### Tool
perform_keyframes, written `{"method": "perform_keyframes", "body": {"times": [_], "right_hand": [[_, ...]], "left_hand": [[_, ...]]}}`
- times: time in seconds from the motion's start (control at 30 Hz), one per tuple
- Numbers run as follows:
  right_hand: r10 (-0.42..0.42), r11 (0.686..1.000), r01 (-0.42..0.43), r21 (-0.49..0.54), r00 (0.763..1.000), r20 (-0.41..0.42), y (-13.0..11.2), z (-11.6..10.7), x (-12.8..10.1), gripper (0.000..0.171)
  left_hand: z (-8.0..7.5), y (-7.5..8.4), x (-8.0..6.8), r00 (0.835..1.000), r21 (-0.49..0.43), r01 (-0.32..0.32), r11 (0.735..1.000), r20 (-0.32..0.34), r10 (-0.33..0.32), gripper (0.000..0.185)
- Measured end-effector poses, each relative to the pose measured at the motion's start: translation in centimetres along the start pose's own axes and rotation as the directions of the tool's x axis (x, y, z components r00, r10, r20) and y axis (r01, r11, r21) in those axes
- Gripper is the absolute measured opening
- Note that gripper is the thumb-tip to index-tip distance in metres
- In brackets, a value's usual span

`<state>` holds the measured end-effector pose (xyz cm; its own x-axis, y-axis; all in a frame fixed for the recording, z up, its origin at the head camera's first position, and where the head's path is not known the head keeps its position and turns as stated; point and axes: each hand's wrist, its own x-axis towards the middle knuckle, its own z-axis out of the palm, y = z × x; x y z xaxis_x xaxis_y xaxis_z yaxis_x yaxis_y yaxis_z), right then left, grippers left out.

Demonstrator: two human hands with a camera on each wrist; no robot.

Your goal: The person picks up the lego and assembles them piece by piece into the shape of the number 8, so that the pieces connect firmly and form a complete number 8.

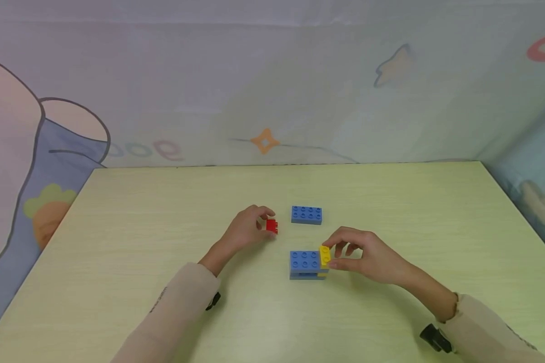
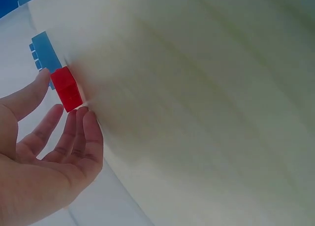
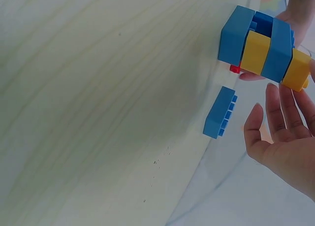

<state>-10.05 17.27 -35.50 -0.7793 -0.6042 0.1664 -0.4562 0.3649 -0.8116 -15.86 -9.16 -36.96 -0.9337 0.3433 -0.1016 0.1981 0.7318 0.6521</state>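
My left hand pinches a small red toy building brick between thumb and fingers, left of centre on the table. The left wrist view shows the red brick between the thumb and the fingertips. My right hand pinches a small yellow brick at the right end of the top of a blue brick stack. In the right wrist view, another yellow brick sits between the stack's two blue layers, with a gap beside it. The right thumb is partly cut off in that view.
A loose blue brick with two rows of studs lies behind the stack, studs up. The pale wooden table meets a printed cloth backdrop at its far edge. Small black devices sit at both sleeve cuffs.
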Motion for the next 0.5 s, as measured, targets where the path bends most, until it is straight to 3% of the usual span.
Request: {"method": "perform_keyframes", "body": {"times": [0.5], "right_hand": [[-0.011,1.0,0.011,-0.003,1.0,-0.007,-0.07,0.03,-0.1,0.026]], "left_hand": [[0.43,-0.2,0.38,1.0,0.031,0.017,0.999,0.0,-0.017,0.035]]}}
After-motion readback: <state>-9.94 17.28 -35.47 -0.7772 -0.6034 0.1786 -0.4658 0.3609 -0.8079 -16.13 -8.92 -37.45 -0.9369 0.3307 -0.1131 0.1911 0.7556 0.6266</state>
